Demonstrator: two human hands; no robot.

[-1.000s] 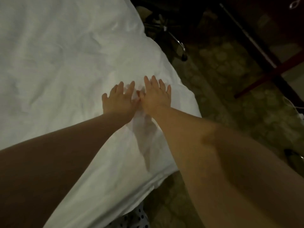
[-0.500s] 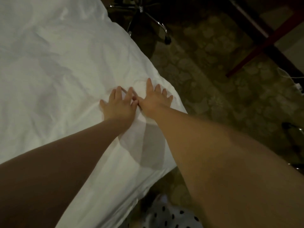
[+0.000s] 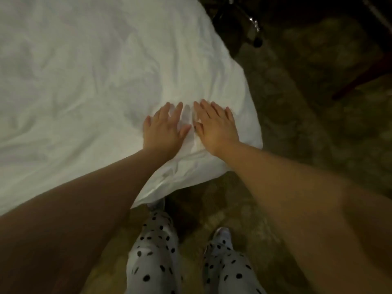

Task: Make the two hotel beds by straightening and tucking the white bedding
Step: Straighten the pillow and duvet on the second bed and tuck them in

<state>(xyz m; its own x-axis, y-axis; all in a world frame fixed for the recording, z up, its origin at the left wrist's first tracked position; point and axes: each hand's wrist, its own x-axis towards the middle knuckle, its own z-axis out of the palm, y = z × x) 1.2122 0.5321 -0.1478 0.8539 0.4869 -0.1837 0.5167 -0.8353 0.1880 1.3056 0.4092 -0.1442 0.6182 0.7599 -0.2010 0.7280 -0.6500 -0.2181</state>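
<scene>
Dim carpeted room, bedding (image 3: pixel 89 85) fills upper left, its corner pointing toward the person. Left hand (image 3: pixel 163 130) and right hand (image 3: pixel 216 126) lie flat, fingers straight, side by side on that corner. Wrinkles run away up-left; right hand is nearer the edge to tuck.

bed (image 3: pixel 249 124): all I get on my feed is one corner; the top is fully covered
on the bed: white bedding (image 3: pixel 95 66), creased all over; folds bunch at the corner; its edge hangs down the side
on the bedding: left hand (image 3: pixel 163 130) and right hand (image 3: pixel 216 126) lie flat, fingers spread, side by side near the corner
floor (image 3: pixel 297 134): dark patterned carpet; two light shoes (image 3: pixel 221 233) stand just beside the corner; wheeled chair base (image 3: pixel 256 37) near the bed's far side, pretty blurry
</scene>
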